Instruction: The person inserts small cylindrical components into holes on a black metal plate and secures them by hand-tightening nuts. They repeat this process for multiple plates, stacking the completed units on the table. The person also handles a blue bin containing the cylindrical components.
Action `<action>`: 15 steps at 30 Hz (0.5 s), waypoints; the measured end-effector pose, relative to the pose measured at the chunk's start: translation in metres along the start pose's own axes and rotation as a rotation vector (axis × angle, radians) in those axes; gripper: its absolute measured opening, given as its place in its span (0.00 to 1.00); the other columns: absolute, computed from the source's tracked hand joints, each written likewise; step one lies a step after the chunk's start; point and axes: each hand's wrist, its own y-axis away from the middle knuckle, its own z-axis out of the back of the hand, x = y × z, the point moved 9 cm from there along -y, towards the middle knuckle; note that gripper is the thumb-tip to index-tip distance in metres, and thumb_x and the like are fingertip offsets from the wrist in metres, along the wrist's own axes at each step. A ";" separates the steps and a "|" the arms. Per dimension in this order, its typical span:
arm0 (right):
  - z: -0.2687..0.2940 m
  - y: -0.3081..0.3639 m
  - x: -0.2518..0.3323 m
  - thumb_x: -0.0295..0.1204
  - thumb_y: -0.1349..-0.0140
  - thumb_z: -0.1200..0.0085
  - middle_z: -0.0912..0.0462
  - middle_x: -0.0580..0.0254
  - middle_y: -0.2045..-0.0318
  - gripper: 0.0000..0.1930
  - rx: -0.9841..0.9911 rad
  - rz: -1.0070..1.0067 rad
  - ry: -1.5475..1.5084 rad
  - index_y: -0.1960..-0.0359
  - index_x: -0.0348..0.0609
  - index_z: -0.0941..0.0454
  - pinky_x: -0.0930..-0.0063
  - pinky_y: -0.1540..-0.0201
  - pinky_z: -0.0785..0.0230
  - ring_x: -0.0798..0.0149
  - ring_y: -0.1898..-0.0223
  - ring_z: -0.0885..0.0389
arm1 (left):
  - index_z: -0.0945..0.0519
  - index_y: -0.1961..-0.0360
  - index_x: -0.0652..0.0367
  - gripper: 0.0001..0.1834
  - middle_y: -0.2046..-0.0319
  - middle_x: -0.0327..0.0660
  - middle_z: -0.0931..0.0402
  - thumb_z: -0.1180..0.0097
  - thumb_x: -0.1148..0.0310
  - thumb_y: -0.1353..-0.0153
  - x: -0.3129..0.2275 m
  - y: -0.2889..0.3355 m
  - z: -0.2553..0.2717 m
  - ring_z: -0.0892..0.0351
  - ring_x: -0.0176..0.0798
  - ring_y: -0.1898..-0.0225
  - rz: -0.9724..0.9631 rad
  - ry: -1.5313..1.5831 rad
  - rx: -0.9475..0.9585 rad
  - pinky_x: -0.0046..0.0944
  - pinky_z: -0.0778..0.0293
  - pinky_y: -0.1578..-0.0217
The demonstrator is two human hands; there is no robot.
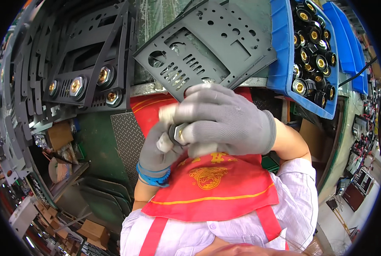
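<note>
Both my hands wear grey knitted gloves with pale fingertips and meet in front of the red apron. Between them is a round black fitting with a metal hex nut. My left hand, a blue band at its wrist, is closed round the fitting from below. My right hand has its fingers closed on the nut side, the fingertips smeared by motion. Just beyond the hands, a dark grey metal panel with slots and round holes lies tilted on the bench, partly covered by my right glove.
At the right stands a blue bin holding several black fittings with brass centres. More grey panels are stacked at the left, some with hex-nut fittings mounted. Blue trays stand farther right. A bench edge runs in front of me.
</note>
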 end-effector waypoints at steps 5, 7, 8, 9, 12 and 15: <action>-0.001 0.008 0.014 0.35 0.47 0.39 0.22 0.64 0.61 0.09 -0.291 -0.007 0.228 0.67 0.51 0.25 0.62 0.50 0.27 0.57 0.61 0.22 | 0.22 0.61 0.61 0.22 0.60 0.43 0.18 0.27 0.58 0.47 -0.025 0.004 0.002 0.18 0.38 0.55 -0.268 -0.341 -0.117 0.38 0.22 0.52; -0.003 0.007 0.019 0.35 0.49 0.39 0.22 0.65 0.60 0.10 -0.256 0.048 0.334 0.66 0.51 0.25 0.60 0.48 0.28 0.59 0.60 0.22 | 0.23 0.60 0.62 0.22 0.59 0.44 0.18 0.27 0.58 0.47 -0.024 0.004 0.003 0.17 0.38 0.56 -0.200 -0.279 -0.102 0.36 0.21 0.54; -0.005 0.007 0.022 0.35 0.49 0.39 0.22 0.65 0.59 0.11 -0.236 0.077 0.385 0.66 0.51 0.25 0.60 0.47 0.29 0.59 0.59 0.22 | 0.23 0.60 0.62 0.23 0.58 0.45 0.18 0.27 0.57 0.47 -0.023 0.005 0.004 0.17 0.38 0.57 -0.169 -0.247 -0.096 0.35 0.21 0.55; -0.005 0.006 0.024 0.35 0.48 0.38 0.21 0.64 0.58 0.11 -0.185 0.105 0.354 0.65 0.50 0.25 0.58 0.46 0.29 0.59 0.58 0.21 | 0.26 0.51 0.66 0.29 0.55 0.50 0.19 0.31 0.55 0.44 -0.018 0.005 0.005 0.16 0.43 0.56 -0.106 -0.171 -0.076 0.37 0.19 0.55; -0.005 0.006 0.023 0.34 0.45 0.36 0.20 0.62 0.54 0.12 -0.041 0.154 0.238 0.62 0.48 0.24 0.53 0.44 0.31 0.59 0.57 0.20 | 0.32 0.41 0.70 0.36 0.52 0.55 0.21 0.35 0.53 0.40 0.006 0.003 -0.014 0.16 0.50 0.53 0.255 0.085 0.222 0.41 0.18 0.54; -0.007 0.007 0.015 0.34 0.47 0.37 0.20 0.63 0.53 0.14 0.022 0.110 0.134 0.60 0.49 0.25 0.53 0.42 0.33 0.60 0.56 0.21 | 0.38 0.37 0.73 0.40 0.49 0.58 0.23 0.38 0.53 0.38 0.010 0.000 -0.016 0.18 0.54 0.50 0.272 0.084 0.281 0.46 0.18 0.51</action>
